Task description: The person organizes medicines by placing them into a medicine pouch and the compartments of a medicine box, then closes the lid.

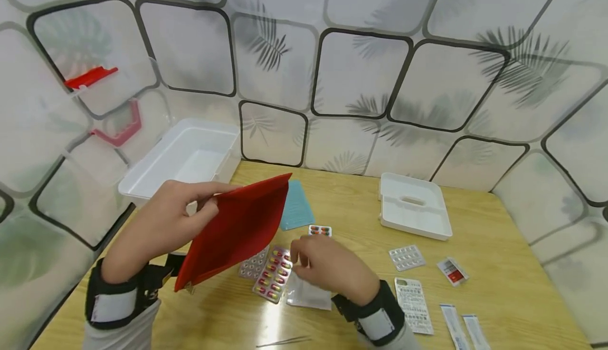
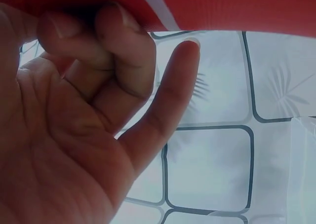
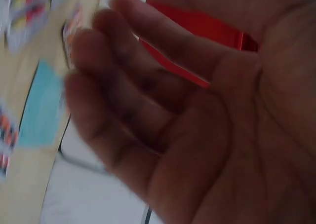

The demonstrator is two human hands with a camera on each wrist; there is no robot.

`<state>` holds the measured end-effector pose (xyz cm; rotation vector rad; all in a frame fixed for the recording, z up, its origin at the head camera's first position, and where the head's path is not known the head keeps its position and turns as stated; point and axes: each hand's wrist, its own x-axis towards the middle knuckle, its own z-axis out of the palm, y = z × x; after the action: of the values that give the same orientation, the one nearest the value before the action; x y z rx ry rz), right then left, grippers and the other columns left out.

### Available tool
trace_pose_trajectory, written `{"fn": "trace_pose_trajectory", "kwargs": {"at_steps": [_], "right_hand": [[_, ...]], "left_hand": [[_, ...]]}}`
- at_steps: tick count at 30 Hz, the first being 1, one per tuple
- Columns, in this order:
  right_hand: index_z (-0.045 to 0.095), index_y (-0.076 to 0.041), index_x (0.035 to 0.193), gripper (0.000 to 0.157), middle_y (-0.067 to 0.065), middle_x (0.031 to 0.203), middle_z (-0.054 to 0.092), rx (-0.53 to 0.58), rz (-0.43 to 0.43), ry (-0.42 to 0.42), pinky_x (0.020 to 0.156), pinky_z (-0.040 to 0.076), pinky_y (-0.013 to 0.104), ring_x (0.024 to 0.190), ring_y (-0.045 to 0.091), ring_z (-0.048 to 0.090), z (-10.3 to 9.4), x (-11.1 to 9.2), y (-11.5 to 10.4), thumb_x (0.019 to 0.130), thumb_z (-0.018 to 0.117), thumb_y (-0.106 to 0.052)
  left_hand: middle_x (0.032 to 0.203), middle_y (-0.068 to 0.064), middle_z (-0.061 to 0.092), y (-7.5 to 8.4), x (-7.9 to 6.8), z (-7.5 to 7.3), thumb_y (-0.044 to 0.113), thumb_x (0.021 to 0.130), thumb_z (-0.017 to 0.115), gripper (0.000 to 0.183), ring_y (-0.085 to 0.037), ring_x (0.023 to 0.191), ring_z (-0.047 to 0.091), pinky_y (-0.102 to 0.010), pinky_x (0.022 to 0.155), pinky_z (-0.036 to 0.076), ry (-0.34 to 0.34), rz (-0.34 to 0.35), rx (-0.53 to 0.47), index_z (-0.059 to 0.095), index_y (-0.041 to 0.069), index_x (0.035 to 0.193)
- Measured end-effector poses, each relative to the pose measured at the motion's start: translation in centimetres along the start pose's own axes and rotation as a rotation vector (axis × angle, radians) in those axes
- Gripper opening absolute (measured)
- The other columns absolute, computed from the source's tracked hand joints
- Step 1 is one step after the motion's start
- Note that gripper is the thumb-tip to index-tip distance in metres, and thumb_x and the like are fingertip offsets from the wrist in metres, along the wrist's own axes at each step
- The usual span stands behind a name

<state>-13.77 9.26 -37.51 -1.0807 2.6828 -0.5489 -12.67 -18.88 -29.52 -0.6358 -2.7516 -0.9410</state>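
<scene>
In the head view my left hand point(image 1: 173, 215) grips the upper edge of a red pouch point(image 1: 242, 223), thumb on the near side, and holds it tilted above the table. The left wrist view shows curled fingers point(image 2: 131, 51) against the red fabric, which has a white stripe; one finger points away. My right hand point(image 1: 328, 265) hovers to the right of the pouch, fingers loosely bent and nothing in them. Below it lie a blister pack of red-and-yellow capsules point(image 1: 274, 276), a clear plastic bag point(image 1: 309, 294) and a smaller capsule pack point(image 1: 320, 230).
A white box point(image 1: 190, 152) with a transparent lid stands back left. A blue sheet point(image 1: 296, 207) lies behind the pouch, a white tray point(image 1: 414, 207) back right. Blister packs point(image 1: 407, 257), a small packet point(image 1: 453, 271) and strips point(image 1: 454, 326) lie right; tweezers point(image 1: 283, 341) lie in front.
</scene>
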Motion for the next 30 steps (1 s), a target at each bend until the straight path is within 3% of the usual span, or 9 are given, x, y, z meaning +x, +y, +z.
{"fn": "trace_pose_trajectory", "kwargs": {"at_steps": [4, 11, 14, 18, 21, 24, 30], "right_hand": [[0.055, -0.021, 0.065, 0.019, -0.013, 0.062, 0.045, -0.074, -0.048, -0.158, 0.049, 0.032, 0.019, 0.056, 0.004, 0.039, 2.8, -0.4, -3.4, 0.078, 0.066, -0.014], [0.049, -0.024, 0.054, 0.028, -0.011, 0.057, 0.053, -0.326, -0.014, -0.113, 0.045, 0.035, 0.026, 0.051, 0.008, 0.045, 6.3, -1.0, -5.4, 0.070, 0.072, -0.018], [0.052, -0.024, 0.054, 0.026, -0.010, 0.057, 0.055, -0.371, 0.015, -0.186, 0.045, 0.036, 0.026, 0.051, 0.008, 0.046, 7.1, -0.6, -5.6, 0.070, 0.072, -0.018], [0.059, -0.020, 0.055, 0.021, -0.006, 0.060, 0.059, -0.379, 0.067, -0.295, 0.047, 0.039, 0.028, 0.052, 0.010, 0.047, 7.9, -0.1, -5.9, 0.073, 0.070, -0.016], [0.061, -0.017, 0.056, 0.020, -0.005, 0.062, 0.060, -0.371, 0.098, -0.307, 0.048, 0.041, 0.029, 0.054, 0.011, 0.048, 8.3, -0.1, -5.9, 0.074, 0.068, -0.015], [0.059, -0.018, 0.055, 0.020, -0.005, 0.060, 0.059, -0.358, 0.075, -0.297, 0.047, 0.040, 0.029, 0.053, 0.011, 0.047, 8.1, -0.1, -5.9, 0.073, 0.069, -0.015], [0.056, -0.023, 0.067, 0.020, -0.010, 0.058, 0.049, -0.197, -0.057, -0.279, 0.047, 0.034, 0.022, 0.053, 0.006, 0.041, 6.2, -0.5, -5.6, 0.080, 0.071, -0.020]], "left_hand": [[0.093, 0.002, 0.071, 0.1, -0.3, -0.1, 0.005, 0.092, 0.052, 0.034, -0.015, 0.068, 0.053, -0.025, 0.044, 0.046, -0.009, -0.012, -0.004, 0.071, 0.016, 0.119], [0.093, 0.002, 0.071, 0.2, -0.1, -0.1, 0.004, 0.092, 0.052, 0.035, -0.015, 0.068, 0.053, -0.024, 0.044, 0.045, -0.001, -0.008, -0.010, 0.071, 0.016, 0.119], [0.093, 0.002, 0.071, 0.1, 0.0, -0.1, 0.005, 0.092, 0.053, 0.035, -0.016, 0.068, 0.053, -0.025, 0.044, 0.047, -0.004, -0.016, -0.016, 0.071, 0.016, 0.120], [0.093, 0.002, 0.071, 0.1, 0.1, 0.2, 0.004, 0.092, 0.053, 0.035, -0.016, 0.068, 0.053, -0.025, 0.045, 0.047, -0.003, -0.013, -0.018, 0.071, 0.016, 0.120], [0.091, 0.003, 0.071, 0.2, 0.1, 0.3, 0.004, 0.092, 0.052, 0.036, -0.015, 0.067, 0.052, -0.024, 0.044, 0.045, -0.001, -0.005, -0.011, 0.071, 0.016, 0.119], [0.091, 0.003, 0.071, 0.2, 0.1, 0.3, 0.004, 0.092, 0.053, 0.036, -0.014, 0.065, 0.052, -0.024, 0.043, 0.045, 0.000, -0.002, -0.005, 0.071, 0.016, 0.120], [0.094, 0.003, 0.071, 0.2, 0.1, 0.4, 0.004, 0.091, 0.053, 0.036, -0.012, 0.064, 0.053, -0.024, 0.044, 0.045, -0.008, 0.011, 0.000, 0.070, 0.016, 0.121]]}}
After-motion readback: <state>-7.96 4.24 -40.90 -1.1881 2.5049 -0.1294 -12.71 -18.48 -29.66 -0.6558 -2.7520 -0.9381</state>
